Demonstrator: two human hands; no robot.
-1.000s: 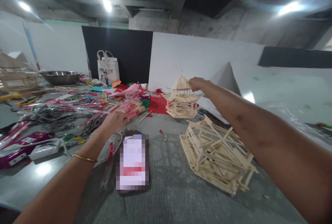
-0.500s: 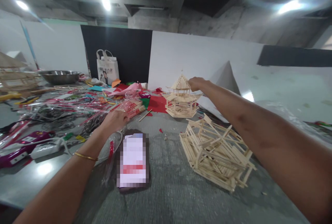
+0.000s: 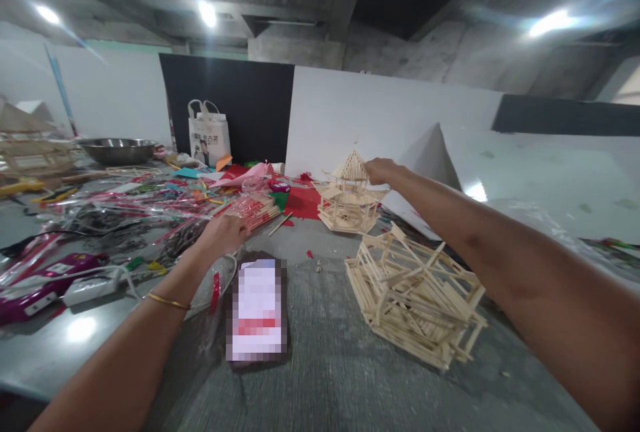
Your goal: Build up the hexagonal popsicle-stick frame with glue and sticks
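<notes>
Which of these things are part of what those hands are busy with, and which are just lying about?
Seemingly in use:
- stick-built pavilion model, right hand at its roof
- bundled sticks, beside the left hand
- open stick frame, probably related

Apparently just lying about:
- phone
- metal bowl
- printed tote bag
- white power strip

Grey table (image 3: 320,385) bears 1 phone (image 3: 257,309); 1 stick frame (image 3: 414,295); 1 metal bowl (image 3: 117,152).

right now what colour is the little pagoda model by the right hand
Pale tan all over; the pagoda model shows best in the head view.
</notes>
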